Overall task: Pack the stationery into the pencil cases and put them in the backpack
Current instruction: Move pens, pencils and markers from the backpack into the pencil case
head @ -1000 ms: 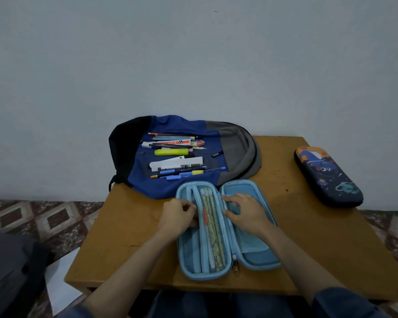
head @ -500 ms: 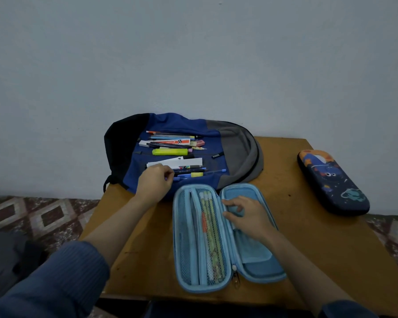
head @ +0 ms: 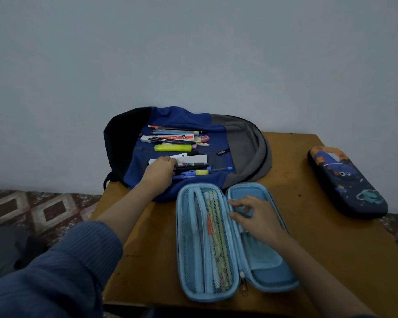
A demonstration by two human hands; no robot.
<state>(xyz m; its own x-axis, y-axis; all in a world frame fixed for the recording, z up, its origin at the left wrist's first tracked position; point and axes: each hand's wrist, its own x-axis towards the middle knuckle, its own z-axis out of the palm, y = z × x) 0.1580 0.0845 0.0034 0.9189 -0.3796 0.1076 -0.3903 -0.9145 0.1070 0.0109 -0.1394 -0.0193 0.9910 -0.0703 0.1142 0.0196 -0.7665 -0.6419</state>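
Your left grip (head: 160, 172) has gone to the pens (head: 194, 172) on the backpack (head: 239, 138) for more, hold unclear; your right grip (head: 257, 221) rests loose on the blue case (head: 190, 249).

My left sleeve (head: 55, 269) fills the lower left of the frame: dark blue cloth with fine ribs running lengthwise, thick and softly creased. It ends in a rounded cuff (head: 106, 239) partway along the forearm. Beyond that the forearm is uncovered up to my left hand (head: 161, 172). Of my right sleeve (head: 363, 316) only a thin sliver of the same dark blue shows at the bottom edge, lower right. That forearm is uncovered too, up to my right hand (head: 256, 218).
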